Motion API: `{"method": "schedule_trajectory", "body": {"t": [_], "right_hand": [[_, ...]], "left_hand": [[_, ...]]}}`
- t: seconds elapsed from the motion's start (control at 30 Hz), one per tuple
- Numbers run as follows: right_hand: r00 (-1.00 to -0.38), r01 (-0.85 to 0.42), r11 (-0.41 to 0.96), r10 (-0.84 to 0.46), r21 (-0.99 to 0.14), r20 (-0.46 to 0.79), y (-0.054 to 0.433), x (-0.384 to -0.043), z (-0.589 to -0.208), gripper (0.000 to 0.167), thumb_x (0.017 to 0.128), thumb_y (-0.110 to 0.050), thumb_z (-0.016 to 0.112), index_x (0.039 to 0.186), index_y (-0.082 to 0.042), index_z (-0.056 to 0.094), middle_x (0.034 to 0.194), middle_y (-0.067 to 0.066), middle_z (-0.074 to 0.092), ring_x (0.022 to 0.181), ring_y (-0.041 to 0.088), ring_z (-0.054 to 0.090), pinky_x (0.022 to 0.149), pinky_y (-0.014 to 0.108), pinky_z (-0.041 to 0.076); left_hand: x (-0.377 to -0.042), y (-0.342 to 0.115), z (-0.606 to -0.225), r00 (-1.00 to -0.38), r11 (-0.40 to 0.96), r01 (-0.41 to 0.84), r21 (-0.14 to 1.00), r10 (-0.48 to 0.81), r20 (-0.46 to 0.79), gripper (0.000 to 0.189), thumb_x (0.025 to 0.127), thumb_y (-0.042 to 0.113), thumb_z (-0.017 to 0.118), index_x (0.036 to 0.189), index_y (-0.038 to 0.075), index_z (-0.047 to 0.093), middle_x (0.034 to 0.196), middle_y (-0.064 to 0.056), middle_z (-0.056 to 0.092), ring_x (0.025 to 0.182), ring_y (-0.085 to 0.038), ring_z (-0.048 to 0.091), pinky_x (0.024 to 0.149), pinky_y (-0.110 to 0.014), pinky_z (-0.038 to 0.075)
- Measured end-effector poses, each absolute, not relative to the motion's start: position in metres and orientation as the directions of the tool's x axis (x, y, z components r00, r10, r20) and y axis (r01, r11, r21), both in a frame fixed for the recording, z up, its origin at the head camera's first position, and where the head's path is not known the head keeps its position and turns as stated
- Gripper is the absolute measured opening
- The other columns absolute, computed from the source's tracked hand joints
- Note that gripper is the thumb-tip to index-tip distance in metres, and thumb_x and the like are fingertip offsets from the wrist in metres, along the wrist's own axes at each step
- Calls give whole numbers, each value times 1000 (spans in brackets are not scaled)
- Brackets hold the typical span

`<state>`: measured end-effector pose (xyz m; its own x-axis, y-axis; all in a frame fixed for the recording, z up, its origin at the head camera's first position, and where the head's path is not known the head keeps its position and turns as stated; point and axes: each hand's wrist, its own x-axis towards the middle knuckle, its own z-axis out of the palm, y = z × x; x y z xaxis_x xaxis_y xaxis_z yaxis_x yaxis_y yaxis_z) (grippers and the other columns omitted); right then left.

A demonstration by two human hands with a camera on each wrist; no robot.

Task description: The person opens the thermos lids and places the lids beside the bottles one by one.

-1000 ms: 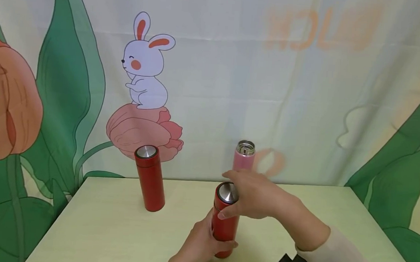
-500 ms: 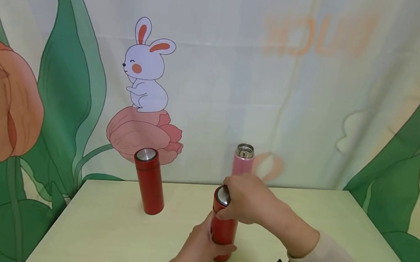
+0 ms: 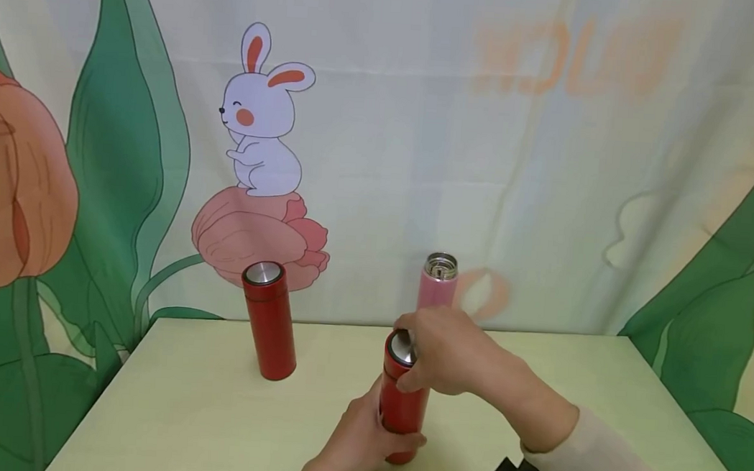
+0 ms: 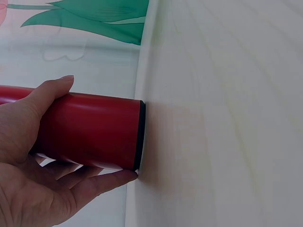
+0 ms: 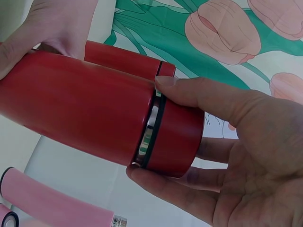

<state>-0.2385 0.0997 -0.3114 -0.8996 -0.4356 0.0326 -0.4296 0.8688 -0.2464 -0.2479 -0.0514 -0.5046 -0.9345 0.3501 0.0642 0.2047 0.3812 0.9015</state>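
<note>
A red thermos bottle (image 3: 405,414) stands upright near the front of the table. My left hand (image 3: 358,436) grips its lower body, thumb and fingers on opposite sides; in the left wrist view the thermos base (image 4: 141,135) sits right at the tabletop. From above, my right hand (image 3: 454,350) holds the red lid (image 3: 402,346) with its silver top. In the right wrist view the thumb and fingers pinch the lid (image 5: 177,137), and a shiny metal band (image 5: 150,127) shows between lid and body.
Another red thermos (image 3: 270,322), lid on, stands at the back left. Behind my right hand is a pink thermos (image 3: 436,289) with its metal mouth uncovered. A second pink item (image 5: 8,218) shows at a corner of the right wrist view. A printed curtain (image 3: 367,192) hangs behind the table (image 3: 178,411).
My right hand and wrist have shifted slightly left, the fingers turning about the lid. The left hand and the red thermos keep their place.
</note>
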Motion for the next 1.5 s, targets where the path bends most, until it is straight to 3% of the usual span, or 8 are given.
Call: {"method": "schedule_trajectory", "body": {"t": [0.27,0.5,0.93,1.5], "right_hand": [[-898,-416,863,-439,-288,-19,103,-242,-307,57,70,-18,94,122,-13,72,97,-4,72,89,16,64,76,33,56],[-893,-415,854,-448,-313,-39,104,-242,-304,63,69,-14,96,127,-15,72,101,-4,73,93,16,65,79,33,57],[-878,-421,843,-472,-334,-86,105,-241,-302,67,71,-1,90,132,-19,70,106,-4,73,95,14,64,79,31,57],[-829,-506,797,-555,-328,-70,112,-244,-302,67,71,8,87,127,-27,72,122,-3,69,111,20,62,91,39,55]], "left_hand": [[-250,-50,-502,-935,392,191,900,352,45,79,81,40,89,145,29,44,125,7,69,115,-17,65,103,-48,53],[-250,-51,-502,-939,410,192,892,340,45,76,81,40,88,142,26,46,121,6,70,110,-15,66,99,-44,54],[-250,-51,-503,-939,408,166,898,342,18,78,80,37,89,144,25,45,122,5,70,113,-16,66,101,-47,53],[-249,-50,-503,-936,394,169,903,352,21,77,79,39,90,141,29,47,121,7,70,111,-14,66,100,-47,53]]}}
